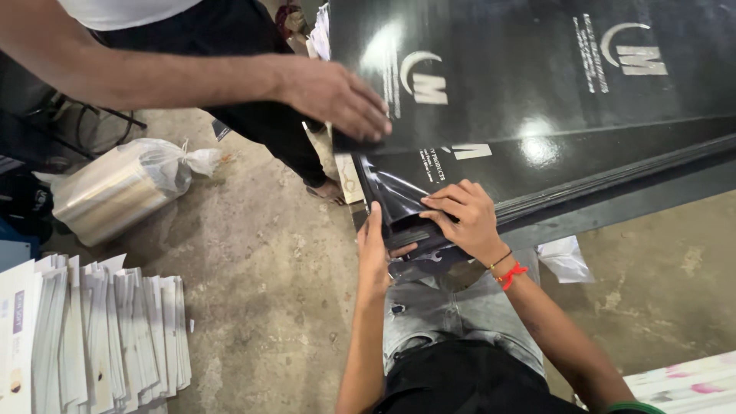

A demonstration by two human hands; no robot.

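Note:
A thick stack of glossy black printed sheets (552, 146) fills the upper right, its corner hanging toward me. My left hand (373, 257) presses flat against the near corner edge of the lower sheets. My right hand (464, 218), with a red thread on the wrist, lies on top of the same corner with fingers pinching the bent black sheets (395, 201). Another person's hand (333, 96) reaches in from the upper left and rests on the top sheet's corner.
The other person stands on the concrete floor (268, 268) at top centre, a sandalled foot (326, 189) near the stack. A plastic-wrapped roll (115, 192) lies left. White folded cartons (92, 337) stand at lower left; more printed sheets (682, 383) at lower right.

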